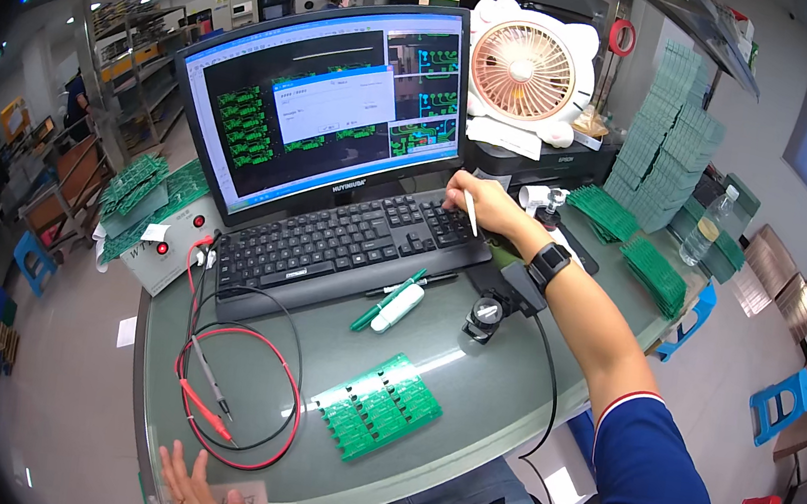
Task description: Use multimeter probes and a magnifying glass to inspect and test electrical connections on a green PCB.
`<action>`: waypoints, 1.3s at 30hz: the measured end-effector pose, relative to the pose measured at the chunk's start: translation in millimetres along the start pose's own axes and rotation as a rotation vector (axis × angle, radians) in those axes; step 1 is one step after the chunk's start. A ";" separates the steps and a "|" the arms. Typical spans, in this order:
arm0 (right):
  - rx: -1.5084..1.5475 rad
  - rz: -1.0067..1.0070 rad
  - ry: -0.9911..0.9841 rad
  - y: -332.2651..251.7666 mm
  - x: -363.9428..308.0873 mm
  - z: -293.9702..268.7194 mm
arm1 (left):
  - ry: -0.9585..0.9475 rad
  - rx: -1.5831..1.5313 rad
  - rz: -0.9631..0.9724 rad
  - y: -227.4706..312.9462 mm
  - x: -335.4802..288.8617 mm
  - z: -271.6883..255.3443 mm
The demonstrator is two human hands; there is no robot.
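Observation:
My right hand [482,204] is over the number-pad end of a black keyboard [329,243], its fingers curled. A slim white pen-like stick [471,214] is held in it, pointing down toward the keys. Near the table's front left edge my left hand [193,490] lies with fingers spread, holding nothing. A green circuit board panel [378,406] rests on the glass tabletop between my arms. Left of it, red and black test leads with probes [209,379] lie coiled. Behind the keyboard stands a monitor [331,107] showing green board layouts and a dialog box.
A green pen and a white marker [399,308] lie below the keyboard, with a black loupe [484,318] to their right. Stacks of green boards [668,133], a water bottle [708,226] and a white fan [526,71] stand at the back right. A tester box [168,245] sits left.

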State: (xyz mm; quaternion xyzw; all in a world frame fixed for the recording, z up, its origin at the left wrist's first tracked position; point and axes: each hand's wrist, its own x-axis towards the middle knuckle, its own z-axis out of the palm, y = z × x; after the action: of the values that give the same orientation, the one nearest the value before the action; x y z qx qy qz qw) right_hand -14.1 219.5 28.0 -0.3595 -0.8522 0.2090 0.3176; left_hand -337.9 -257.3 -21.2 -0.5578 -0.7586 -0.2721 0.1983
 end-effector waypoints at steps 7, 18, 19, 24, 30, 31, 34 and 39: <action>-0.153 -0.167 -0.165 -11.7 -18.8 0.4 | -0.024 -0.026 0.006 0.6 5.0 -1.6; -0.210 0.053 0.073 -7.6 -18.8 -6.9 | -0.198 -0.387 -0.040 -24.4 29.1 -18.2; -0.203 0.136 0.096 -13.5 -21.5 -8.5 | -0.193 -0.383 -0.050 -19.6 41.8 -22.6; -0.377 0.200 0.116 1.5 -33.1 -15.5 | -0.440 -0.244 -0.069 -18.7 98.6 -6.8; -0.300 0.216 -0.067 -10.7 -41.1 -26.1 | -0.604 -0.016 -0.023 -24.8 115.7 24.1; -0.262 0.216 -0.062 -18.8 -41.8 -27.6 | -0.610 -0.007 -0.038 -24.9 115.8 27.7; -0.112 0.127 -0.030 -48.2 -47.9 -24.1 | -0.592 0.063 -0.021 -25.4 115.5 36.7; -0.132 -0.245 -0.127 -108.8 -49.5 1.5 | -0.505 0.023 -0.013 -51.9 107.8 39.3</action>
State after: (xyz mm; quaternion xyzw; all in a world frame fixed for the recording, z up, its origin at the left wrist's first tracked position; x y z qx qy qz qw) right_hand -40.7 111.2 71.2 -0.2590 -0.9200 0.1343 0.2619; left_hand -419.6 -164.6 3.6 -0.6008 -0.7908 -0.1170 0.0072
